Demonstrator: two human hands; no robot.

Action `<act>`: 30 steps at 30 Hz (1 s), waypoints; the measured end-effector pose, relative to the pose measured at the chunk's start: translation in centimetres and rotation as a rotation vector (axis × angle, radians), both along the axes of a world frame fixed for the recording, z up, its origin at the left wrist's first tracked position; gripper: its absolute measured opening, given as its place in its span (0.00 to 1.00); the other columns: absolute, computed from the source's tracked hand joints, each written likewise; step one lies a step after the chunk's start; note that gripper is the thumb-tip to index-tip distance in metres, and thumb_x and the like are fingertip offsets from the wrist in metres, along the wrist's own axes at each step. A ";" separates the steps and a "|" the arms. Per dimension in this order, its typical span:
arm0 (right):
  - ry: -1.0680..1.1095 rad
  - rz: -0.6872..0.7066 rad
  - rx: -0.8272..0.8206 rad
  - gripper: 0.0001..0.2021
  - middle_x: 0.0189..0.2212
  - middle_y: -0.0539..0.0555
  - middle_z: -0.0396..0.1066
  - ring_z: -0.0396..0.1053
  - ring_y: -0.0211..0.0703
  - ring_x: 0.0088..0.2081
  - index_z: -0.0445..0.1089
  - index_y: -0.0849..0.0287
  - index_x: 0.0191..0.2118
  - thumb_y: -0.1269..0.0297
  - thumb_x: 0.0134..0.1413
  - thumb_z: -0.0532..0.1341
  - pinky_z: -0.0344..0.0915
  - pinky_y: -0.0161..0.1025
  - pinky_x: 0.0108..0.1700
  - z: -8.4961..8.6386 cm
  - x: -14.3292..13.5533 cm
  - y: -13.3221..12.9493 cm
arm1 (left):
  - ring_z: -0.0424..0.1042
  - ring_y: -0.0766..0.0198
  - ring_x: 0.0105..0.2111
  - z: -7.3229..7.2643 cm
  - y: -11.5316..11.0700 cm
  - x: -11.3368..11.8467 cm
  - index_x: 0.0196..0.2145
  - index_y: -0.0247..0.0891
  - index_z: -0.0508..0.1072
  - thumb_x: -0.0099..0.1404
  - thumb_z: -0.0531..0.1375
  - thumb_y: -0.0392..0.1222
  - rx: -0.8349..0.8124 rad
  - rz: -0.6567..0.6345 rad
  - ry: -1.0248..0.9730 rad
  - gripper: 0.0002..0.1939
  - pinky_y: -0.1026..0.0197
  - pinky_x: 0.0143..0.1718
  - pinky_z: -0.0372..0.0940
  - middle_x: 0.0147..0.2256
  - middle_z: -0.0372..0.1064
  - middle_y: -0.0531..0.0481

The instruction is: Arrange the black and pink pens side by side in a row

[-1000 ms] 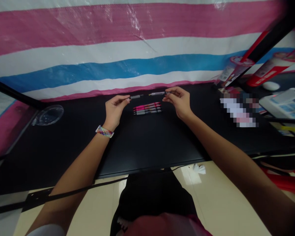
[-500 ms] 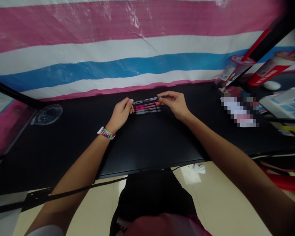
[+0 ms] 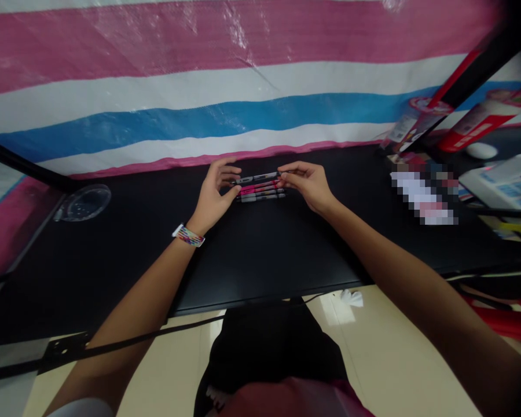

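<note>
Two bare hands meet over a black table, far from the person and close to a striped sheet that hangs behind it. A dark pen lies sideways between the hands, at the back of a little row of pens. The row has pink ones and grey ones, side by side and touching. The dark pen sits just behind the pink pen, but it is too small to tell if it rests on the table or is lifted a bit. The right hand pinches the right end of the dark pen with its thumb and first fingers. The left hand is at the left end. Its fingers are spread loose and its fingertips are right by the pen tip, but I cannot tell if they grip it. A bright band with many colors goes around the left wrist. A clear round lid lies on the table, well apart to the left. Red tubes and some boxes sit at the right side, well away from the pens.
</note>
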State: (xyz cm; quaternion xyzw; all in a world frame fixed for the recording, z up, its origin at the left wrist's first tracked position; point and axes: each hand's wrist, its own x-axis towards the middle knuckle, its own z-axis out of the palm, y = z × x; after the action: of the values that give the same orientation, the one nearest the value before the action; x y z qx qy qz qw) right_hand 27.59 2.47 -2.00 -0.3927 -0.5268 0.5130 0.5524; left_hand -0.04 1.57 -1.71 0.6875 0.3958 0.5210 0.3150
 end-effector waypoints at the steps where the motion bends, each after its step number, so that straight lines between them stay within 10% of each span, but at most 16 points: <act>1: 0.008 0.001 0.001 0.13 0.31 0.53 0.83 0.83 0.50 0.36 0.85 0.54 0.41 0.56 0.50 0.79 0.83 0.56 0.54 0.0 0.0 0.0 | 0.83 0.56 0.50 0.0 0.0 0.0 0.60 0.46 0.75 0.69 0.74 0.47 -0.009 0.008 -0.002 0.24 0.54 0.53 0.76 0.51 0.81 0.44; 5: 0.022 0.008 0.001 0.14 0.31 0.52 0.83 0.83 0.50 0.36 0.85 0.54 0.40 0.56 0.49 0.80 0.83 0.55 0.54 -0.1 0.0 0.1 | 0.83 0.59 0.39 -0.1 0.1 -0.1 0.57 0.45 0.78 0.77 0.66 0.51 -0.047 0.031 0.002 0.15 0.54 0.49 0.76 0.39 0.80 0.49; 10: 0.040 0.009 0.008 0.13 0.31 0.53 0.83 0.83 0.48 0.35 0.86 0.54 0.40 0.57 0.50 0.80 0.82 0.53 0.52 -0.2 0.0 0.1 | 0.83 0.55 0.50 -0.1 0.1 -0.1 0.61 0.46 0.77 0.69 0.74 0.47 0.020 0.047 0.038 0.24 0.53 0.55 0.75 0.47 0.83 0.46; 16: 0.003 0.008 0.011 0.12 0.32 0.54 0.83 0.84 0.50 0.37 0.86 0.55 0.41 0.58 0.52 0.79 0.82 0.55 0.54 -0.4 -0.1 0.1 | 0.79 0.61 0.34 0.3 -0.2 -0.1 0.36 0.42 0.85 0.75 0.68 0.50 -0.081 0.105 0.140 0.12 0.57 0.41 0.72 0.32 0.83 0.49; 30: 0.022 0.022 0.038 0.13 0.31 0.52 0.82 0.83 0.48 0.37 0.85 0.54 0.42 0.57 0.52 0.79 0.83 0.54 0.53 -0.3 -0.1 -0.1 | 0.83 0.59 0.39 0.5 -0.4 0.0 0.42 0.44 0.90 0.69 0.74 0.50 -0.057 0.097 -0.003 0.09 0.55 0.47 0.77 0.38 0.87 0.47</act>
State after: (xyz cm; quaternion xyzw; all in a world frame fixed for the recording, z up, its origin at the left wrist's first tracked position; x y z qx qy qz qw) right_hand 27.50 2.39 -2.33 -0.3707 -0.5344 0.5133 0.5599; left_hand -0.07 1.13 -1.18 0.6577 0.4428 0.5251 0.3093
